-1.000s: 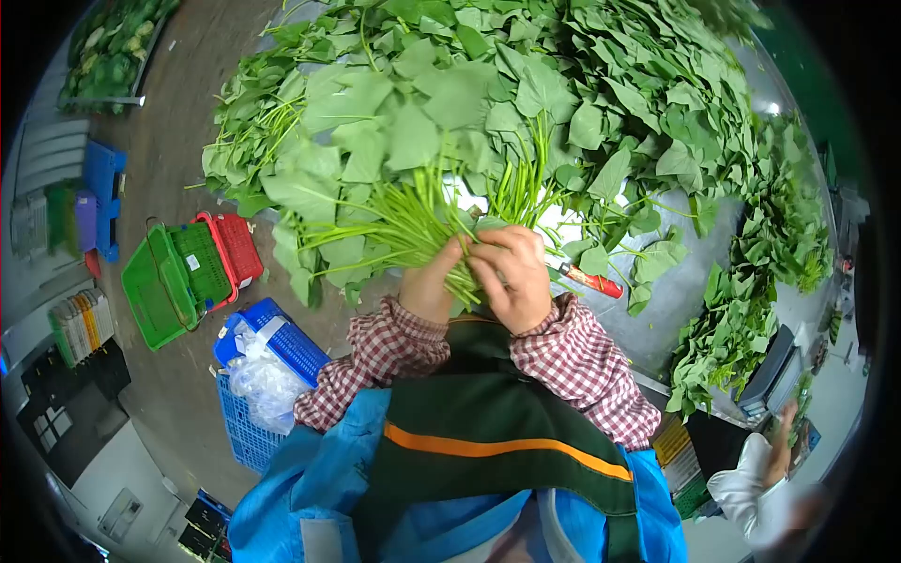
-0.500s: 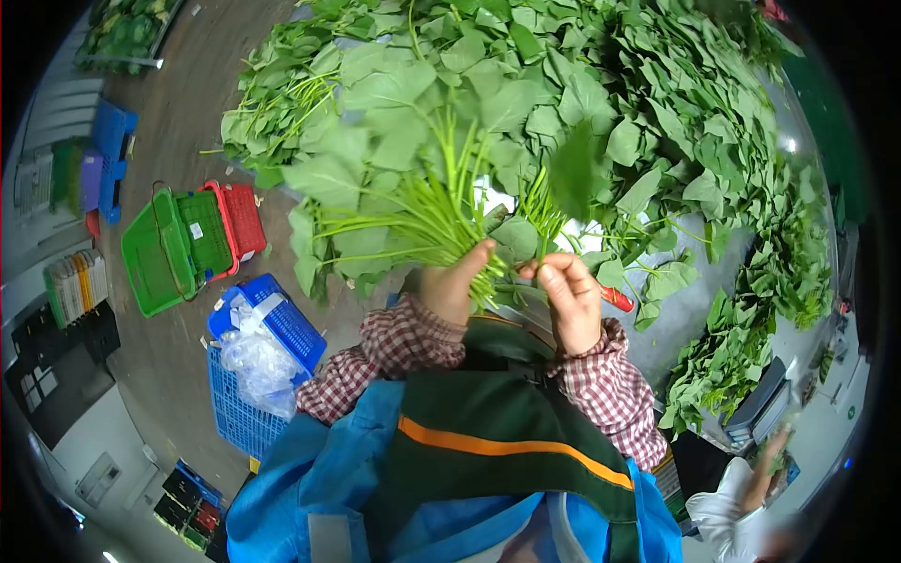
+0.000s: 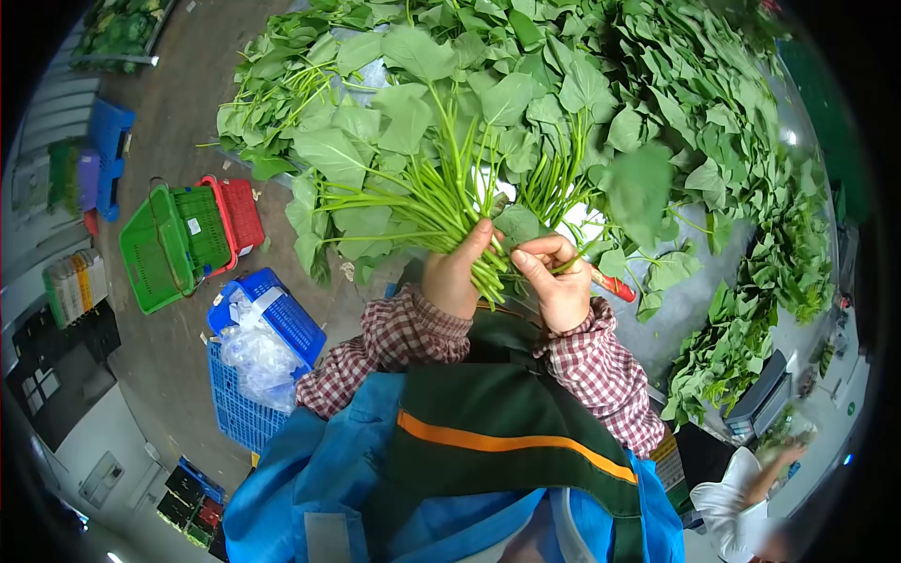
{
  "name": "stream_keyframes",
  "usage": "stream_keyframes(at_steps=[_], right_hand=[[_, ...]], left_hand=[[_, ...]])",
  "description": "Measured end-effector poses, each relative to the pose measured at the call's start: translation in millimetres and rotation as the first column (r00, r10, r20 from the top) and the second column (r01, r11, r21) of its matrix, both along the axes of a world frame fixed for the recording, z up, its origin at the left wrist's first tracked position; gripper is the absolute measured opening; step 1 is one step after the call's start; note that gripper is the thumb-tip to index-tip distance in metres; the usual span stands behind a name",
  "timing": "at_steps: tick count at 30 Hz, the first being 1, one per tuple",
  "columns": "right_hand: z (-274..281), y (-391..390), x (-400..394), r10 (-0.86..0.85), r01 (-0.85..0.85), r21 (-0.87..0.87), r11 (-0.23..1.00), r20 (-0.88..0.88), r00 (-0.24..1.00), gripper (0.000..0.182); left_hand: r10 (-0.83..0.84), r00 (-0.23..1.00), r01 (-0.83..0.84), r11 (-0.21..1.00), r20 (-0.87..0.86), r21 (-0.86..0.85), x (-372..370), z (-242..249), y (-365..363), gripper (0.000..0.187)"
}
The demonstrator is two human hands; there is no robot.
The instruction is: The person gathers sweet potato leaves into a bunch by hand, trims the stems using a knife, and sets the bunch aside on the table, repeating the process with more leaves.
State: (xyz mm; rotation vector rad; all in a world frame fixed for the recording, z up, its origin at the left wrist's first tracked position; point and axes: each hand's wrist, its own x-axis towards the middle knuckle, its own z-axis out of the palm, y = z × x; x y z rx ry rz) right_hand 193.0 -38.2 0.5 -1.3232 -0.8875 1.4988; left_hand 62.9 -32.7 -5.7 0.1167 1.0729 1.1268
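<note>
My left hand (image 3: 454, 274) is wrapped round a bunch of leafy greens (image 3: 441, 202); its stems fan up and left, with cut ends poking out below the fingers. Close beside it, my right hand (image 3: 557, 284) pinches a thin green stem (image 3: 589, 250) between thumb and fingers. A blurred leaf (image 3: 640, 192) hangs to the upper right, seemingly on that stem. Between the hands a small leaf (image 3: 516, 223) touches the bunch. Just right of my right hand lies a slim red object (image 3: 615, 285), partly hidden. More loose stems (image 3: 554, 183) lie behind the hands.
Heaped leafy greens (image 3: 694, 113) cover much of the metal table (image 3: 671, 342). On the floor at left stand a green basket (image 3: 155, 253), a red basket (image 3: 242, 220) and blue crates (image 3: 239, 399) with clear plastic bags (image 3: 258, 361). Another person (image 3: 737, 497) is at lower right.
My right hand has shifted slightly left and down, closer to the bunch. The blurred leaf has swung right and down, uncovering stems behind it. My left hand keeps its grip.
</note>
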Motion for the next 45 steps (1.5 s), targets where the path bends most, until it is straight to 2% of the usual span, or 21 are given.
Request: stream_keyframes(at_steps=[2, 8, 15, 18, 19, 20, 21, 22, 23, 24, 25, 27, 29, 31, 34, 35, 37, 39, 41, 43, 45], right_hand=[[-4, -3, 4, -0.057, 0.040, -0.107, 0.993, -0.159, 0.986, 0.009], [3, -16, 12, -0.119, 0.092, -0.146, 0.985, -0.186, 0.975, 0.009], [9, -48, 37, -0.283, 0.257, -0.212, 0.943, -0.102, 0.954, 0.010], [-27, -58, 122, 0.165, -0.062, -0.391, 0.918, 0.234, 0.958, 0.023], [-40, -53, 144, 0.331, -0.168, -0.384, 0.908, 0.412, 0.849, 0.032], [-29, -42, 134, 0.277, -0.109, -0.255, 0.961, 0.908, 0.314, 0.039], [-8, -29, 122, 0.052, -0.145, -0.115, 0.983, 0.922, -0.384, 0.046], [3, -14, 116, -0.036, -0.192, 0.035, 0.981, 0.999, -0.002, 0.051], [-3, -7, 107, -0.117, -0.240, 0.171, 0.955, 0.968, 0.223, 0.042], [9, 5, 81, 0.069, 0.018, -0.110, 0.994, 0.736, 0.673, 0.036], [-16, 12, 78, 0.111, -0.030, -0.141, 0.989, 0.611, 0.783, 0.033], [-54, 40, 66, 0.264, -0.006, -0.313, 0.950, 0.791, 0.551, 0.041], [-70, 52, 58, 0.248, -0.031, -0.277, 0.960, 0.799, 0.548, 0.029], [-68, 47, 57, 0.099, -0.096, -0.037, 0.995, 0.608, 0.788, 0.017], [-41, 36, 73, -0.165, 0.173, 0.007, 0.985, 0.338, 0.927, 0.006], [-53, 38, 81, -0.265, 0.314, -0.063, 0.947, 0.396, 0.879, 0.013], [-68, 50, 68, -0.056, 0.121, -0.043, 0.992, 0.706, 0.706, 0.023], [-71, 61, 46, 0.174, -0.116, -0.134, 0.984, 0.842, 0.510, 0.030], [-65, 65, 49, -0.054, -0.001, 0.071, 0.997, 0.761, 0.646, 0.026], [-3, 57, 52, -0.395, 0.308, 0.260, 0.915, 0.426, 0.814, 0.009], [34, 50, 56, -0.426, 0.303, 0.327, 0.895, 0.427, 0.798, 0.008]], left_hand=[[0.012, 1.000, -0.011, 0.999, 0.018, -0.032, 2, 0, 0, 0.010], [0.089, 0.977, -0.056, 0.984, 0.193, -0.169, 13, 5, -1, 0.011], [0.159, 0.957, -0.161, 0.987, 0.244, -0.009, -17, -4, 15, 0.013], [0.074, 0.997, -0.075, 0.997, 0.038, 0.023, -28, 3, 23, 0.016], [0.034, 0.998, -0.030, 0.998, -0.059, 0.056, -26, -4, 18, 0.016], [-0.011, 0.987, 0.025, 0.996, -0.159, 0.087, -21, -11, 14, 0.016], [-0.032, 0.988, 0.043, 0.997, -0.148, 0.069, -19, -17, 14, 0.017], [-0.054, 0.989, 0.061, 0.997, -0.137, 0.051, -16, -22, 13, 0.017], [-0.075, 0.989, 0.080, 0.996, -0.125, 0.034, -13, -28, 12, 0.018], [-0.057, 0.992, 0.063, 0.996, 0.109, -0.059, -13, -22, 16, 0.019], [-0.013, 0.943, 0.067, 0.986, 0.332, -0.153, -15, -19, 20, 0.020], [-0.071, 0.902, 0.089, 0.996, 0.426, -0.021, -28, -13, 22, 0.021], [-0.056, 0.882, 0.007, 0.994, 0.468, 0.105, -38, 15, 25, 0.018], [0.026, 0.973, -0.066, 0.983, 0.227, 0.171, -39, 19, 23, 0.018], [0.077, 0.997, -0.073, 0.970, -0.006, 0.232, -39, 6, 21, 0.019], [0.083, 0.996, -0.078, 0.979, -0.022, 0.189, -38, 2, 18, 0.019], [0.079, 0.995, -0.072, 0.991, -0.054, 0.110, -28, -4, 15, 0.019], [0.053, 0.998, -0.050, 0.994, -0.028, 0.095, -19, -2, 10, 0.017], [0.056, 0.997, -0.051, 0.994, -0.052, 0.101, -14, 1, 9, 0.016], [0.033, 0.994, -0.021, 0.993, -0.100, 0.117, -16, 3, 8, 0.017], [-0.060, 0.976, 0.081, 0.992, -0.211, 0.093, -17, 9, 8, 0.018]])
